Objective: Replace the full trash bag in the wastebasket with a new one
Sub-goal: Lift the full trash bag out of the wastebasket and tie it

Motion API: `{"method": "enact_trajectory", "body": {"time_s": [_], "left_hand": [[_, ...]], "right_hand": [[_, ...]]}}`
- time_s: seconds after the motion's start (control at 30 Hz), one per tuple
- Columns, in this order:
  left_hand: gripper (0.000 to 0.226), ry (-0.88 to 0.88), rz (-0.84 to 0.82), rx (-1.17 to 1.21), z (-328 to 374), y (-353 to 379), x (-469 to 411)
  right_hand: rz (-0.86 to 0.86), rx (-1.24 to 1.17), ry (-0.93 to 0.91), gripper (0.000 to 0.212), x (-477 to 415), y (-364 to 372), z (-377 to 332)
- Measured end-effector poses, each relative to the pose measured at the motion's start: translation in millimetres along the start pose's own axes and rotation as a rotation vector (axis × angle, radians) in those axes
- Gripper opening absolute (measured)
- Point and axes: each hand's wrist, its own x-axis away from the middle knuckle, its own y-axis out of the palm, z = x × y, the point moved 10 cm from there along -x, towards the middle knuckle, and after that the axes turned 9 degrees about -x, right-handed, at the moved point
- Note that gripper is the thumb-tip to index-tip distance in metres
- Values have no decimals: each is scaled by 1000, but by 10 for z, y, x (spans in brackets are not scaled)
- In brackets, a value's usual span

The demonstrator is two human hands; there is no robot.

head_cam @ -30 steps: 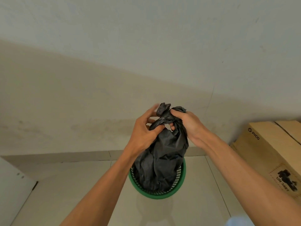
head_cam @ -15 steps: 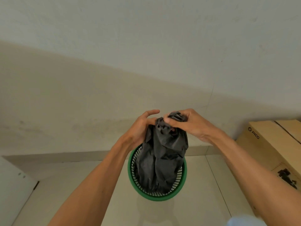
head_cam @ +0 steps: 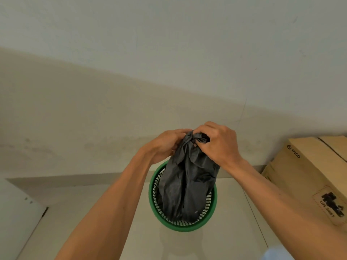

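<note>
The left grip (head_cam: 165,145) and right grip (head_cam: 219,145) both pinch the bunched neck of the black trash bag (head_cam: 187,184), fingers curled round it. The bag's lower part sits inside the green mesh wastebasket (head_cam: 169,225), which stands on the floor (head_cam: 112,212) near a cardboard box (head_cam: 309,171).

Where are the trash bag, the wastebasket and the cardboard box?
trash bag (head_cam: 187,186): head view, on the crumpled middle of its dark body.
wastebasket (head_cam: 180,227): head view, on the near green wall below the mesh.
cardboard box (head_cam: 309,169): head view, on its plain brown side.
</note>
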Motion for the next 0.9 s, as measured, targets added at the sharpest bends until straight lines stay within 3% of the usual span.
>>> {"method": "enact_trajectory", "body": {"time_s": [0.1,0.2,0.33,0.47,0.53,0.73,0.9], "left_hand": [[34,-33,-138,99,-40,53,58],[31,-56,-162,175,-73,44,59],[30,-43,-73,229,-88,-46,31],[23,56,119,130,31,-204,45],[20,145,266,-71,163,-374,73],[24,533,545,-1125,778,-347,301],[17,457,663,-1383,714,-408,286]], "right_hand": [[41,-30,21,20,30,-73,15],[65,-46,70,26,38,-147,74],[38,-37,28,20,-11,-209,64],[-21,-96,46,22,-57,-172,133],[-67,-192,52,23,-72,-135,166],[-117,-306,78,18,-86,-55,173],[-194,-310,170,17,-122,29,212]]}}
